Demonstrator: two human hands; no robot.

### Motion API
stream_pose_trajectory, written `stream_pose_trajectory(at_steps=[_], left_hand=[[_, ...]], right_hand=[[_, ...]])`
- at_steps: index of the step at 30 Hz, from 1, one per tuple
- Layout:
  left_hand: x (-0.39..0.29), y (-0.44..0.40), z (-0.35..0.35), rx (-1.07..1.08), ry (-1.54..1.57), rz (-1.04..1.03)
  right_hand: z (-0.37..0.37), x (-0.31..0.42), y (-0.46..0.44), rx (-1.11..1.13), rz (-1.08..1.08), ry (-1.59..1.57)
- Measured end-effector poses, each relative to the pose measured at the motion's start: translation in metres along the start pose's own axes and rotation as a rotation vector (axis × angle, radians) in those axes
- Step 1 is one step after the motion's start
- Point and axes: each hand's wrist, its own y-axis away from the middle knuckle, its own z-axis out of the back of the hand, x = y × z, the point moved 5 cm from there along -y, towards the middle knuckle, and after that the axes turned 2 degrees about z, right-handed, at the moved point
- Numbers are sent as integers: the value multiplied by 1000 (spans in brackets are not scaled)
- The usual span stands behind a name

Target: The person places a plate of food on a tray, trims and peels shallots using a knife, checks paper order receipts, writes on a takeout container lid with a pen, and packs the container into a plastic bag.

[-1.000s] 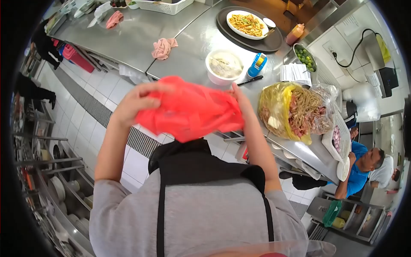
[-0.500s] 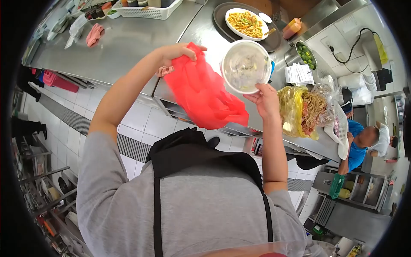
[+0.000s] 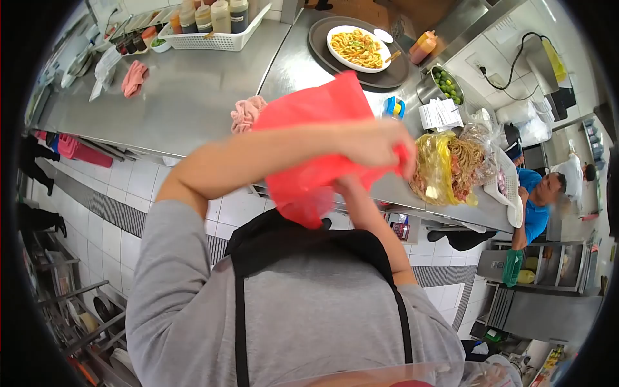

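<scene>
A thin red plastic bag (image 3: 316,109) hangs in front of me above the counter edge. My left hand (image 3: 380,145) reaches across it to the right, fingers closed on the bag's edge and somewhat blurred. Below that forearm, my right hand (image 3: 350,187) is against the bag, its fingers hidden by the red plastic. Something pale and rounded shows faintly through the bag's lower part; I cannot make out whether it is the plastic tub. A pink cloth (image 3: 247,114) lies on the counter just left of the bag.
On the steel counter (image 3: 174,97), a round tray (image 3: 316,40) bears a plate of noodles (image 3: 356,49). To the right are a sauce bottle (image 3: 423,48), a pot of limes (image 3: 447,85), papers (image 3: 440,115) and bagged noodles (image 3: 465,161). A person in blue (image 3: 534,200) stands at right.
My left hand has swung right across the bag, drawing it toward the right hand. My right hand has moved left and down. The round plastic tub it held is out of plain sight.
</scene>
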Motion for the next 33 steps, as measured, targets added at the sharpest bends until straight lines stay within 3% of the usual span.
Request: stream_pose_trajectory(at_steps=[1,3,4,5,6,7,10,13,16,19,22,24,26,27,28,30,32,33], left_hand=[[-24,17,29,-79,-43,182],[-34,48,78,-277,-969,16],[-43,64,91,-306,-1152,296],[-23,79,98,-331,-1238,413],[4,91,98,-355,-1314,533],[20,98,88,-325,-1284,624],[44,111,55,-192,-1174,850],[52,110,35,-159,-1052,872],[61,108,28,-80,-1014,955],[67,116,34,-106,-994,952],[44,118,52,-188,-1011,974],[47,121,62,-247,-995,977],[50,123,67,-329,-982,910],[49,124,68,-387,-976,835],[47,124,68,-439,-964,758],[36,124,67,-539,-994,675],[29,124,68,-623,-1036,603],[27,125,69,-660,-1065,573]], right_hand=[[4,12,5,-17,29,91],[44,17,2,4,-18,356],[73,30,12,-50,89,488],[112,45,9,-103,318,805],[100,77,22,-98,192,962],[88,110,36,-75,65,1124],[108,125,22,23,179,1219],[98,159,25,-41,-17,1319],[89,168,14,37,-63,916],[68,169,7,71,-64,902],[79,145,-42,230,286,1619],[44,171,-6,149,328,1486],[3,212,67,147,643,997],[-10,233,116,64,878,867],[-10,245,168,-114,1247,813],[17,216,248,-592,1781,595],[-4,240,296,-699,2341,185],[-7,243,307,-691,2331,265]])
